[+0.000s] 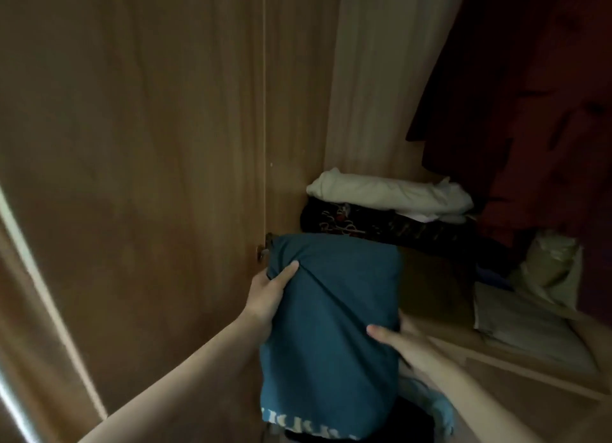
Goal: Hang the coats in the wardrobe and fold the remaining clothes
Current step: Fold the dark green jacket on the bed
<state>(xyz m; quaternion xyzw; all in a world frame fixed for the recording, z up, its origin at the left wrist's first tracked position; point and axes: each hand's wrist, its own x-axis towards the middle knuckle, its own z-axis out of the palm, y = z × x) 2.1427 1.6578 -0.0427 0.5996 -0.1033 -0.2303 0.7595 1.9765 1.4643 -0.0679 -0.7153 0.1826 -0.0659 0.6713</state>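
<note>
A folded teal garment [331,326] is held in both hands inside the open wardrobe [165,128], in front of the low stack of clothes at the back. The left hand [268,297] grips its upper left corner, thumb on top and the cloth bunched into creases beneath it; the other fingers are tucked under the fabric and hidden. The right hand [400,340] holds the right edge lower down, thumb lying across the top face and the fingers underneath, out of sight. A pale patterned band runs along the garment's near edge.

Just behind it lies a dark folded piece with a red and white print [344,222], and on top of that a folded cream-white cloth [390,194]. To the right, dark red coats [530,111] hang down to the wardrobe floor. Below them sit folded beige clothes [530,330] with a crumpled pale item [553,263] on top. A small metal fitting [262,252] shows on the wooden panel edge beside the garment's upper left corner.
</note>
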